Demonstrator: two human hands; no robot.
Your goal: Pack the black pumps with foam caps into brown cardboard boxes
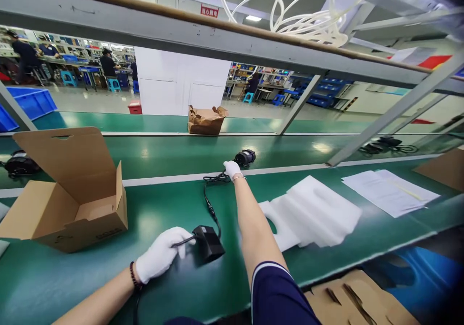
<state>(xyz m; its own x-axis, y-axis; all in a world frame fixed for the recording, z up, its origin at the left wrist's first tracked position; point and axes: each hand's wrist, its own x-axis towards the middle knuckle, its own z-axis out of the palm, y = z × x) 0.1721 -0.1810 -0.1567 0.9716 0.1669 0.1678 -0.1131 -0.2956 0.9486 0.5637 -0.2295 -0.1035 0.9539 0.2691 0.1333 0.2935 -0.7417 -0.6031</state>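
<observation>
My left hand (161, 253), in a white glove, pinches the cord beside a black power adapter (209, 244) and holds the adapter low over the green bench. From the adapter a black cable (210, 208) with an inline connector runs up to a loose coil. Farther out, my right hand (232, 169), also gloved, is closed at the near left end of a black cylindrical motor-like device (245, 158). Its fingertips are partly hidden. An open cardboard box (83, 226) stands at the left, its lid raised.
White foam sheets (319, 214) lie right of my right arm, with papers (391, 192) beyond. A crumpled brown paper bag (206, 120) stands at the back. Another black device (21, 163) sits behind the box. A shelf beam (181, 30) crosses overhead; slanted posts stand at right.
</observation>
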